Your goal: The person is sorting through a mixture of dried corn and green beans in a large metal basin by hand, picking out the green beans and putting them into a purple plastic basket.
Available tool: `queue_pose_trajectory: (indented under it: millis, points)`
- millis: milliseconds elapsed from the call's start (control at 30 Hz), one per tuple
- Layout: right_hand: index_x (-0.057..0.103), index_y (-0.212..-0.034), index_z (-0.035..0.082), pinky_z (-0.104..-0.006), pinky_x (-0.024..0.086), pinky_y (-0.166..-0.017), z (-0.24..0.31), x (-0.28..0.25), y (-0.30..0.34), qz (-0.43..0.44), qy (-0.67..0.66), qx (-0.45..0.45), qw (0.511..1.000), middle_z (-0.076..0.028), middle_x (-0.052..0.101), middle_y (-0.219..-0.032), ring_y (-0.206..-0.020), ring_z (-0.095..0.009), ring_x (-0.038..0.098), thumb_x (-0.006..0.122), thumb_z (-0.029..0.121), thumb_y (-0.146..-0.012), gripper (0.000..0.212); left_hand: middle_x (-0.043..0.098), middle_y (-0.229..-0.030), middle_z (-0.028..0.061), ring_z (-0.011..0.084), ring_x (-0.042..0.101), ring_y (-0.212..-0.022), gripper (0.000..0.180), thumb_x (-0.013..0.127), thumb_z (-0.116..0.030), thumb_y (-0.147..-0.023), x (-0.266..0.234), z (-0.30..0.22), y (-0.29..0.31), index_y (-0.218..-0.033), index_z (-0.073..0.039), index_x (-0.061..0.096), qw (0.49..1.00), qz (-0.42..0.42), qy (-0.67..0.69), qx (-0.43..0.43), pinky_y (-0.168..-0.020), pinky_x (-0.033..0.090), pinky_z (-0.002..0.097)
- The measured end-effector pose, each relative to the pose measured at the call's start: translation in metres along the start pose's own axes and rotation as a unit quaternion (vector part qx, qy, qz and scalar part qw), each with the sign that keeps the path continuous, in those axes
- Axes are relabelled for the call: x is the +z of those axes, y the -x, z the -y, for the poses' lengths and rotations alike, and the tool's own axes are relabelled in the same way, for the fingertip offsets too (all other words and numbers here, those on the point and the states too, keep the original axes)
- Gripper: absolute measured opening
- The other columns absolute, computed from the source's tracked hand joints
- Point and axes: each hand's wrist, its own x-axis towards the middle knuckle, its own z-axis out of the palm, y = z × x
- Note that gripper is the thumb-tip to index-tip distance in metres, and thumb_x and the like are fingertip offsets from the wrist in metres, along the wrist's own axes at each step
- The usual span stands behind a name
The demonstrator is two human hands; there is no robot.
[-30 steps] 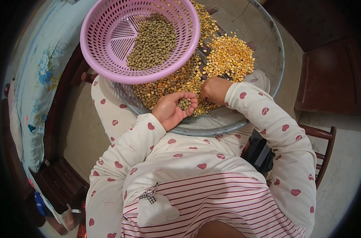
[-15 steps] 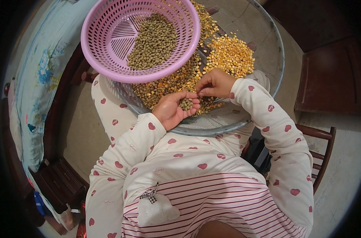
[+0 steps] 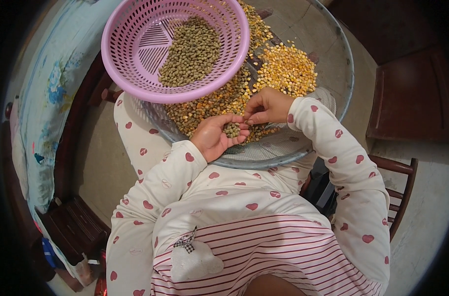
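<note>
My left hand lies palm up over the near rim of a round mesh sieve, its fingers curled around a small heap of greenish-brown beans. Thumb and forefinger of my right hand are pinched together beside the left fingertips. Whatever sits in that pinch is too small to make out. Under both hands, yellow and orange corn kernels lie in the sieve. Nearer me, a mix of kernels and beans spreads there. A pink plastic basket with more beans rests over the sieve's left part.
The sieve rests across my lap. At the left are a bed with blue floral cloth and a low dark wooden stool. A wooden chair stands by my right arm, and a dark wooden cabinet at the far right.
My right hand has shifted very slightly down and right, still pinched by the left fingertips. The left hand and the basket look almost unchanged.
</note>
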Motion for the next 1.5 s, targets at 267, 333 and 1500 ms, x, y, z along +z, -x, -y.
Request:
queue_pose_trajectory:
  millis: [267,333,1500]
  points:
    - [0.066,-0.076,0.006,-0.0308,0.047,-0.058,-0.013,0.0,0.005,0.073,0.199,0.003,0.977,-0.009,0.063,-0.069,-0.062,-0.022,0.06,0.064,0.007,-0.064,0.012,0.054,-0.089,0.0101,0.0173,0.054,-0.079,0.027,0.038,-0.019,-0.091,-0.004,-0.001,0.001,-0.097,0.004,0.05,1.0,0.002,0.014,-0.007,-0.07,0.047,0.026]
    - [0.066,-0.072,0.008,-0.0353,0.047,-0.057,-0.013,0.007,0.003,0.101,0.296,0.033,0.949,-0.01,0.061,-0.067,-0.063,-0.027,0.059,0.063,0.01,-0.062,0.011,0.054,-0.088,0.01,0.0171,0.054,-0.079,0.026,0.039,-0.019,-0.091,-0.004,-0.001,0.0,-0.097,0.004,0.05,1.0,0.005,0.017,-0.012,-0.07,0.047,0.026]
    - [0.064,-0.08,0.006,-0.036,0.047,-0.059,-0.003,0.003,0.003,0.091,0.281,0.036,0.955,-0.013,0.062,-0.073,-0.065,-0.028,0.061,0.058,0.005,-0.067,0.015,0.053,-0.088,0.0117,0.0188,0.054,-0.08,0.026,0.039,-0.018,-0.091,-0.004,0.001,-0.001,-0.097,0.005,0.05,1.0,0.0,0.006,0.001,-0.07,0.048,0.0283]
